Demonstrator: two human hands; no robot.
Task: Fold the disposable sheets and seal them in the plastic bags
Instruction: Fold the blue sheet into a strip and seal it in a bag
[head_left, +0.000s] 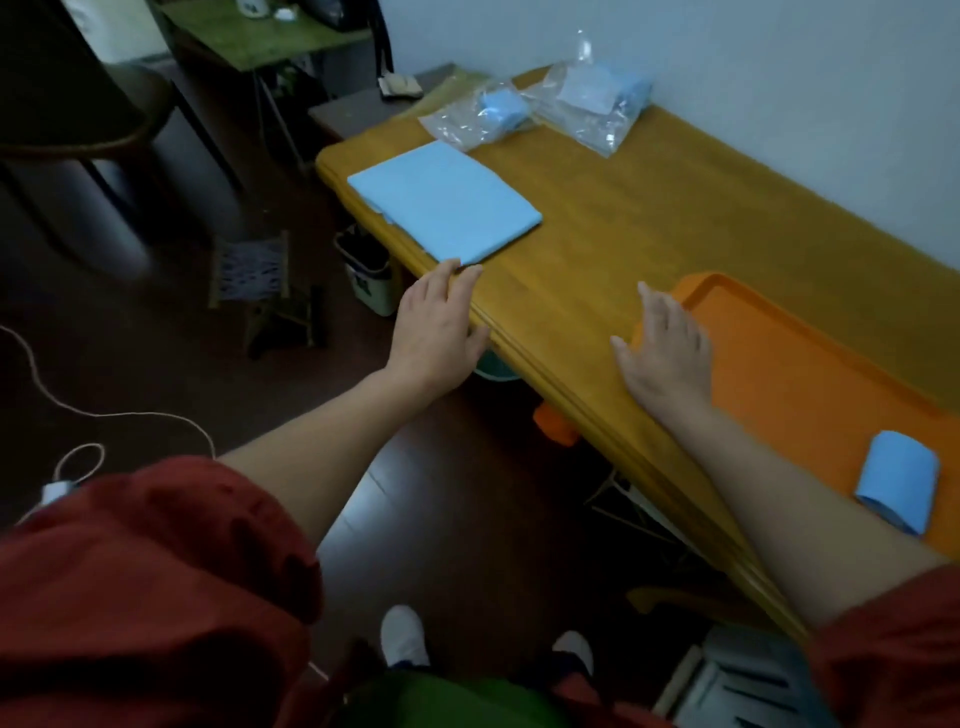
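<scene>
A light blue sheet (444, 202), folded into a flat square, lies near the left edge of the tabletop (623, 218). Behind it, near the wall, lie two clear plastic bags, the left bag (462, 124) and the right bag (592, 111), each with a blue sheet inside. A rolled blue sheet (896, 488) lies on the orange tray (779, 374).

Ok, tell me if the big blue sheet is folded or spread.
Folded: the blue sheet is a flat rectangle with layered edges, by the left hand.

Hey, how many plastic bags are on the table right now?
2: the smaller bag lies at the table far end with a blue sheet inside; the larger bag sits beside it by the wall.
</scene>
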